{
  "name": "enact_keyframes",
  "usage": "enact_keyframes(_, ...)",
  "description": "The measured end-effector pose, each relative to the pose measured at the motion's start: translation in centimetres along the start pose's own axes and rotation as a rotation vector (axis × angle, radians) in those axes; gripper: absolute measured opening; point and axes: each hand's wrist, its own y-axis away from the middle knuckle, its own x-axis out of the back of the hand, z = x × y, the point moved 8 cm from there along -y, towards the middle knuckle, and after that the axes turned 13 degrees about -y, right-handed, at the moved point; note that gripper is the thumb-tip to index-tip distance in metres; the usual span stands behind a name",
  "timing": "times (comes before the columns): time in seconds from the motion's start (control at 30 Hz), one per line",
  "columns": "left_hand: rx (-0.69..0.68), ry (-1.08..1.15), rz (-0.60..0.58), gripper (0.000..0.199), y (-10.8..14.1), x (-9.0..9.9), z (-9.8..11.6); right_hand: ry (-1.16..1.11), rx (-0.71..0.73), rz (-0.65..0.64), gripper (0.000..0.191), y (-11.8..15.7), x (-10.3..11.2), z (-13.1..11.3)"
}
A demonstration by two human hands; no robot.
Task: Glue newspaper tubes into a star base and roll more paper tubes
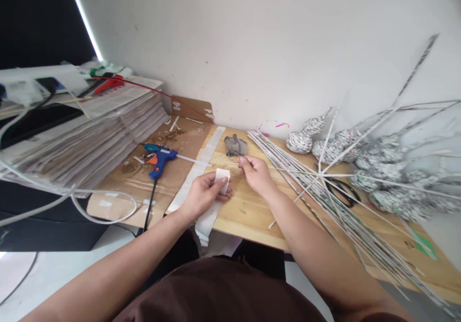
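Observation:
My left hand point(206, 193) is closed on a folded strip of white paper point(222, 174), thumb pressed flat on its front and fingers behind. More white paper strip point(209, 219) lies below that hand and hangs over the table's front edge. To the right, my right hand point(255, 171) is closed in a pinch above the wooden table point(248, 211). Whatever sits between its fingertips is too small to name. Just beyond the pinch lies a crumpled grey cloth point(236, 145). Another long white strip point(197, 166) runs along the table left of my hands.
A blue glue gun point(161, 161) rests on brown cardboard point(183, 135), beside stacked newspapers point(126, 135). At right lie many rolled paper sticks point(298, 168), a star of crossed sticks point(320, 173), black scissors point(344, 192) and several woven paper gourd shapes point(300, 141) along the wall.

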Motion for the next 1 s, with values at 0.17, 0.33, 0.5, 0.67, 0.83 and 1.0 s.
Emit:
enact_keyframes(0.17,-0.01,0.005,-0.018,0.037,-0.2,-0.2,0.0,0.529,0.104,-0.002,0.041,-1.6,0.4,-2.0)
enact_keyframes(0.33,-0.012,0.005,-0.025,0.037,-0.2,-0.3,0.1,0.979,0.02,-0.014,0.054,-4.9,-0.9,-1.8)
enact_keyframes(0.5,-0.021,0.009,-0.019,0.036,-0.4,-0.3,-0.1,1.067,-0.015,-0.096,0.033,-7.6,-2.5,-0.2)
enact_keyframes(0.67,-0.028,0.01,-0.032,0.035,-0.6,-0.4,-0.3,1.07,-0.022,-0.066,0.032,-8.4,-1.6,-0.1)
enact_keyframes(0.83,-0.024,0.009,-0.018,0.034,-0.5,-0.3,-0.2,1.076,-0.027,-0.044,0.043,-7.9,-1.1,0.0)
enact_keyframes(1.0,-0.039,0.007,-0.015,0.034,-0.3,-0.2,0.0,1.086,-0.017,-0.118,0.034,-7.3,-2.5,0.1)
